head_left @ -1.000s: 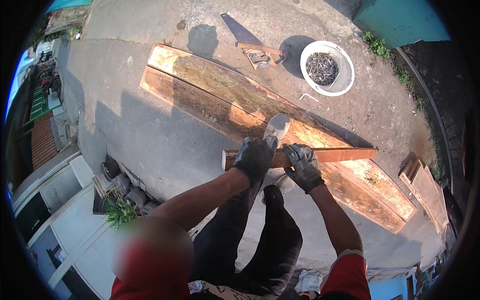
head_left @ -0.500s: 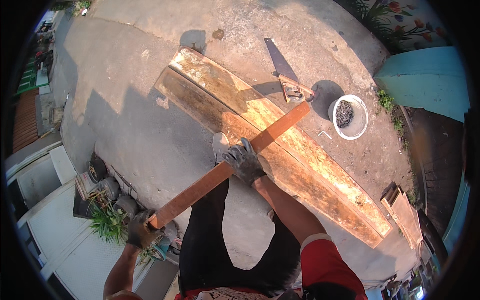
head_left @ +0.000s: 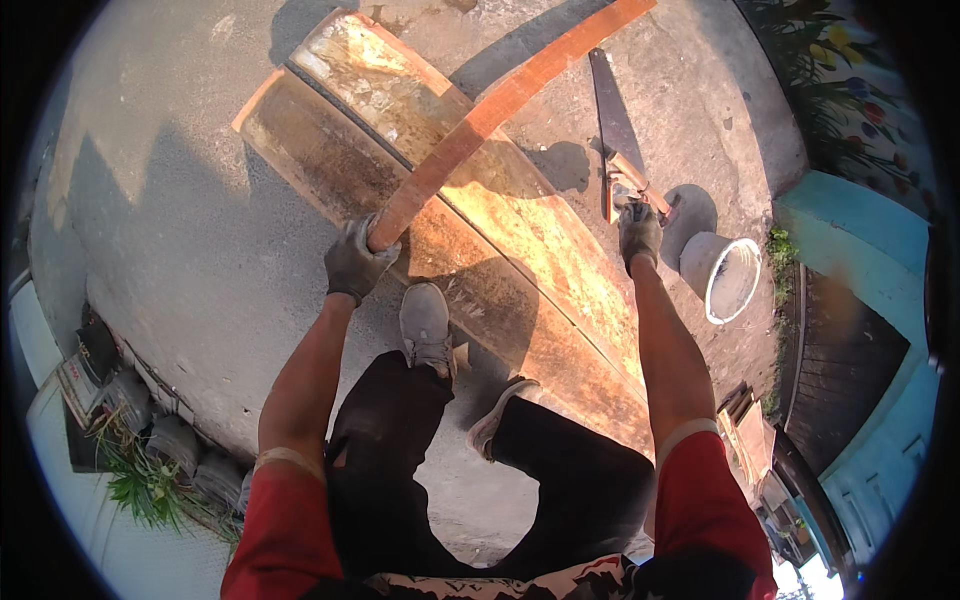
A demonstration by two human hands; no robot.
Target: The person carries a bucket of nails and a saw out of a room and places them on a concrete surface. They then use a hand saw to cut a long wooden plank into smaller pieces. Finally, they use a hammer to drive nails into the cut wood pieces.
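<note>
My left hand [head_left: 358, 262], in a dark-palmed work glove, is closed round the near end of a long reddish-brown wooden plank [head_left: 470, 130]. The plank slants up and away to the right, its far end at the top edge of the view. Two long, weathered boards [head_left: 400, 150] lie side by side on the ground beneath it. My gloved right hand [head_left: 640, 232] reaches down at the handle of a handsaw [head_left: 613, 105], beside a wooden-handled tool [head_left: 640, 180] that looks like a hammer. Its fingertips are partly hidden, so their grip is unclear.
A white bucket [head_left: 732, 280] stands right of my right hand. Wood pieces [head_left: 748, 432] are stacked at lower right, near a turquoise wall [head_left: 850, 225]. Potted plants [head_left: 150, 480] line the lower left. My shoes [head_left: 426, 318] are at the near edge of the boards.
My right hand has let go of the plank and moved right to the saw. My left hand has moved forward with the plank, which now reaches farther away. The view has shifted.
</note>
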